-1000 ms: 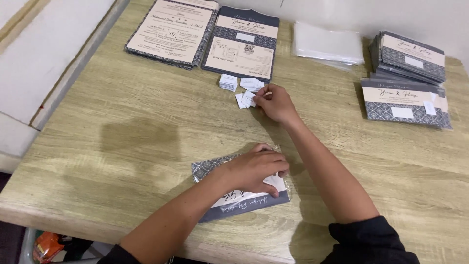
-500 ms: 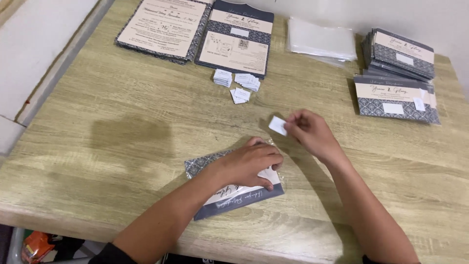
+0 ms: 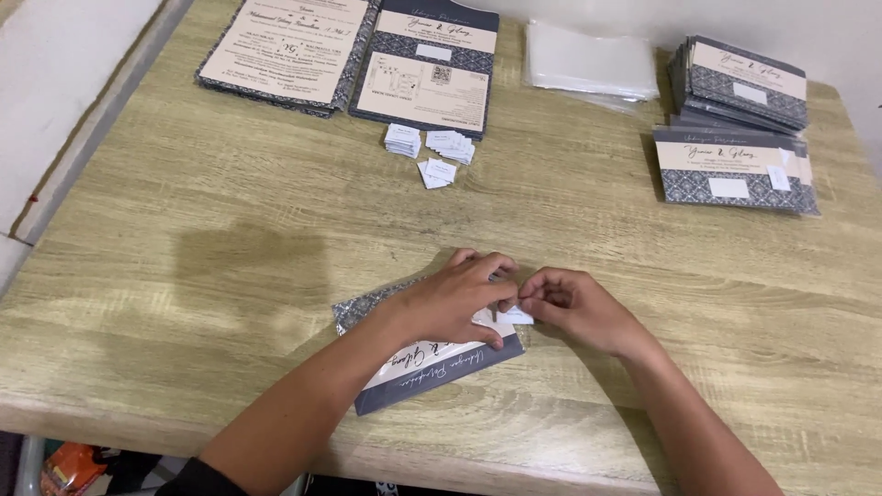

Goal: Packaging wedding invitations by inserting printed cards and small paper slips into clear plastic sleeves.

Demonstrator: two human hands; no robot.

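Wooden table [image 3: 230, 276]: two hands [image 3: 514, 303], one grey card [image 3: 432, 363], one small label [image 3: 516, 315].

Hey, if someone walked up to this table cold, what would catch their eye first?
Probably the two hands meeting at the near edge of the wooden table: the left hand presses on a grey patterned invitation card while the right hand pinches a small white label at its corner. Next, the stacks of matching cards at the far right, and the little pile of white labels at the far middle.
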